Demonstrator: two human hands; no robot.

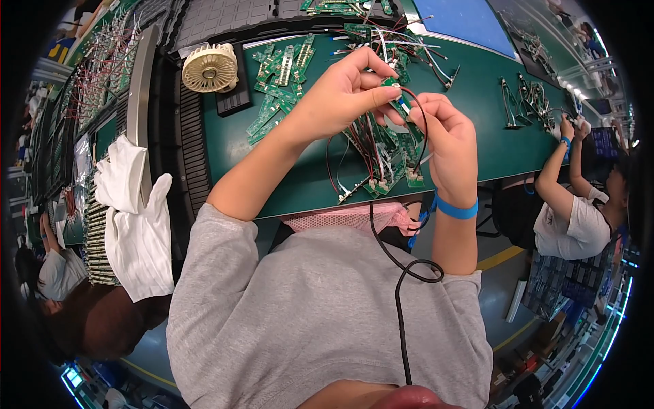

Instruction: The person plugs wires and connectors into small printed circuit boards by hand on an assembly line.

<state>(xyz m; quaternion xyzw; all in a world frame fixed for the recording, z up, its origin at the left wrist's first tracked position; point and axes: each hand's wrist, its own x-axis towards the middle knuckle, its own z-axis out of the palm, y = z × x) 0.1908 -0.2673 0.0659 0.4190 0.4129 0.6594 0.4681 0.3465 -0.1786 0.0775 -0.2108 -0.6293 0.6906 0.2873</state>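
1. Head view: one green circuit board [390,82], with a white connector, raised above the worktop [494,116] between both hands; tilted.
2. Left hand [344,92]: thumb and fingers pinching the board at its upper end.
3. Right hand [451,133]: thumb and fingers drawn together at the board's lower end; whether they grip board or lead, cannot tell. Blue wristband [456,209] on this wrist.
4. Brown lead [425,126]: looping down from the board, past the right fingers.
5. Wired boards [381,178]: heap directly beneath the hands, reaching close to the near edge.
6. Near edge: running between heap and grey shirt [327,300]; pink mesh cloth [347,217] just below it.
7. Open room: broad stretch of green surface right of the right hand, as far as a second wired group [524,102]; narrower strip between left forearm and loose boards [283,82].
8. Left edge: black ribbed strip [193,136]; beige round fan [210,68] near it; white gloves [139,225] farther left.
9. Far edge: black tray [225,22], blue sheet [466,24].
10. Surface: worktop dark green, plain.
11. Room: co-worker [575,221] at right, arms raised toward the bench end; another person [63,276] at far left; grey floor with yellow line [501,258].
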